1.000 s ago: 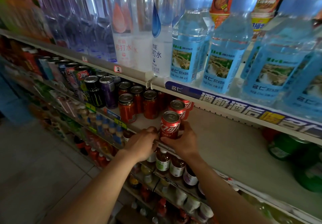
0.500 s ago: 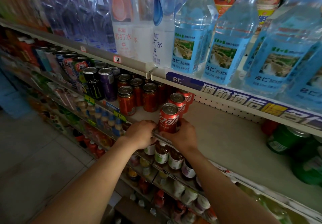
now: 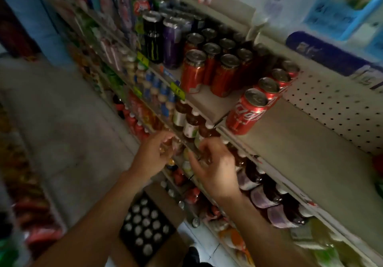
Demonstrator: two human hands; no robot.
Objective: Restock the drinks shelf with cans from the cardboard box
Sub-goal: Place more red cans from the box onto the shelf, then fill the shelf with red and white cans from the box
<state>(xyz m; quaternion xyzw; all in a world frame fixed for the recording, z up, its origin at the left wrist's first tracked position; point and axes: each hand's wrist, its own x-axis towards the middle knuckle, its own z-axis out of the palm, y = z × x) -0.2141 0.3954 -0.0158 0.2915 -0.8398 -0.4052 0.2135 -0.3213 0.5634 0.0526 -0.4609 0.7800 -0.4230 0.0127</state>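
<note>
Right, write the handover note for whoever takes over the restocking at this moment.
Left hand: empty, fingers loosely curled, below the shelf edge.
Right hand: empty, fingers relaxed, beside it.
Front cola can: upright at the lip of the drinks shelf, heading a single row of red cans.
Cardboard box: open on the floor below, many can tops showing.
Left to do: take more cans from the box; fill the bare shelf to the right.

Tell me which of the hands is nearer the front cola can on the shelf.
Right. The right hand hangs just below and left of the front cola can; the left hand is farther left, below the shelf edge.
</note>
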